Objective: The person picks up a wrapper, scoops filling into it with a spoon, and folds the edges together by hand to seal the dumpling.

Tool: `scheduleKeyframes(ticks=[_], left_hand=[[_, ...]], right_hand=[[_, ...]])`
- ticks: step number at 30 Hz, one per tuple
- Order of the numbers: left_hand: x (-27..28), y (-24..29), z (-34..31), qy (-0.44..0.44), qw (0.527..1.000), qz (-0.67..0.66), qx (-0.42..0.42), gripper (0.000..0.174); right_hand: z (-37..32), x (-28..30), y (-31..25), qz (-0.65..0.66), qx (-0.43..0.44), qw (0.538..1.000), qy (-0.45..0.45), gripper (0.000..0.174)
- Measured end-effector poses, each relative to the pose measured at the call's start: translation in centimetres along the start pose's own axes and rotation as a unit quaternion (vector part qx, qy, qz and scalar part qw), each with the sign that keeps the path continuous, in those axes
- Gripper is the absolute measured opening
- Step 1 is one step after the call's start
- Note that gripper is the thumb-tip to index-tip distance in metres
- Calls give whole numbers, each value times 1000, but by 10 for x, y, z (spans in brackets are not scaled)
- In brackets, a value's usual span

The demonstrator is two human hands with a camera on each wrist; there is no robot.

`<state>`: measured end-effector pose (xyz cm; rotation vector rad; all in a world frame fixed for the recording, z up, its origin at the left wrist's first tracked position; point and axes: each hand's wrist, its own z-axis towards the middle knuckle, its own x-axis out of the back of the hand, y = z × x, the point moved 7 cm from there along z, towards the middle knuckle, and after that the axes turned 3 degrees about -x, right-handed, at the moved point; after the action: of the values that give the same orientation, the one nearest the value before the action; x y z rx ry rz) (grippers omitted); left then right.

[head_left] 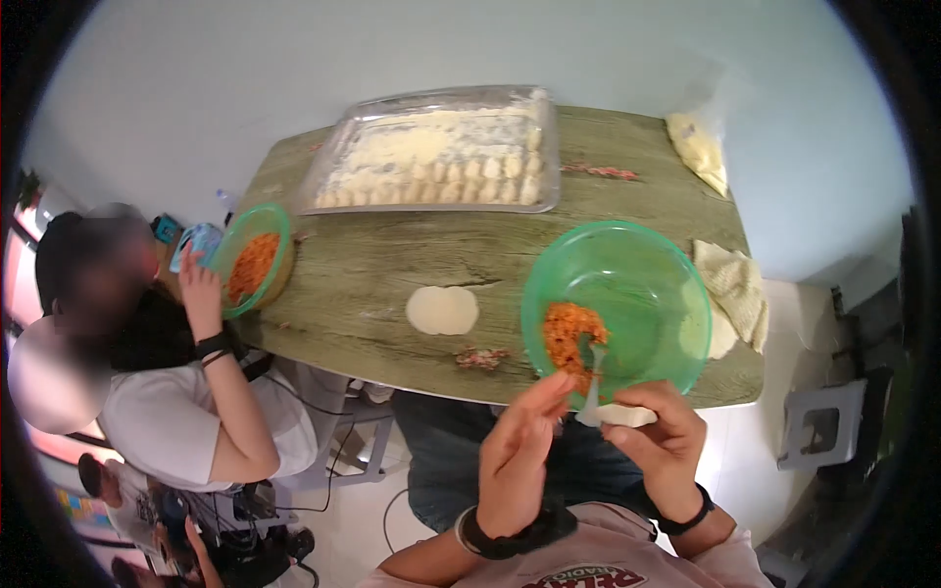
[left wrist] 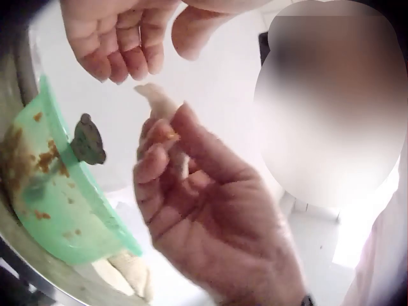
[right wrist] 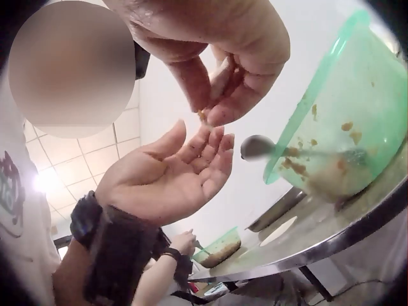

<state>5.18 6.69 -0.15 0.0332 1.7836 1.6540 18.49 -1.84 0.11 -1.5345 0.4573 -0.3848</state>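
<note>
In the head view my right hand (head_left: 667, 436) pinches a pale folded dumpling (head_left: 627, 416) between thumb and fingers, just over the near rim of a large green bowl (head_left: 647, 284). A bit of orange filling shows at the dumpling's edge in the right wrist view. My left hand (head_left: 520, 451) is beside it, palm turned up and fingers extended, its fingertips close to the dumpling (left wrist: 159, 101). Orange filling (head_left: 569, 328) lies at the left side of the bowl, with a spoon (head_left: 594, 377) standing in it, handle over the near rim.
A flat dough wrapper (head_left: 441, 310) lies on the wooden table (head_left: 392, 255). Behind it a metal tray (head_left: 534, 208) holds rows of floured dumplings. A cloth (head_left: 733, 284) and a plastic bag (head_left: 698, 152) lie at right. At left, another person's hand (head_left: 201, 294) is near a smaller green bowl (head_left: 279, 220).
</note>
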Motion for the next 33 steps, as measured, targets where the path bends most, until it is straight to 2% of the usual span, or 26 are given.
scheduleKeyframes(ticks=[2,3,4,6,8,11,13,14,16,18,20,21,24,25,27,28,30,33], left_hand=[[-9,-16,-2,-6,970,-207,128,51],[-14,-19,-1,-51,955,-257,138,56],[-13,-19,-1,-48,957,-256,130,56],[-18,-25,-6,-11,907,-362,215,57],[-14,-25,-6,-19,907,-357,221,56],[-14,-21,-7,-45,893,-382,233,55],[-13,-8,-3,-56,852,-489,178,54],[-14,-8,-3,-58,848,-494,182,54],[-9,-20,-5,1,866,-437,243,53],[-12,-16,-6,-11,869,-427,251,53],[-10,0,-1,-40,858,-487,155,53],[-11,0,0,-43,857,-490,157,53],[-9,-14,-4,5,878,-410,247,53],[-7,-17,-5,7,876,-412,250,53],[-6,-3,0,-74,857,-493,131,52],[-5,-5,1,-76,857,-492,129,52],[5,-29,-3,39,878,-422,223,51],[1,-20,-5,40,890,-400,215,50]], right_hand=[[1,-11,-18,28,-17,999,-34,35],[1,-21,-31,-68,35,994,-79,38],[-1,-31,-40,-164,89,975,-120,41],[-4,-43,-46,-189,114,965,-143,42],[-9,-51,-48,-225,124,951,-170,47],[-10,-50,-51,-208,130,958,-151,42],[-11,-45,-52,-187,137,964,-130,39],[-10,-42,-52,-181,136,966,-127,36],[-8,-39,-51,-181,134,967,-119,34],[-10,-39,-51,-167,149,966,-127,34],[-12,-39,-53,-160,148,968,-123,34],[-12,-39,-55,-149,156,969,-120,33],[-9,-42,-50,-164,149,967,-126,32],[-9,-42,-48,-165,145,967,-126,32],[-10,-44,-51,-154,168,965,-128,35],[-9,-45,-52,-154,171,965,-128,35],[-8,-51,-48,-205,163,952,-158,42],[-10,-66,-43,-243,194,934,-178,48]])
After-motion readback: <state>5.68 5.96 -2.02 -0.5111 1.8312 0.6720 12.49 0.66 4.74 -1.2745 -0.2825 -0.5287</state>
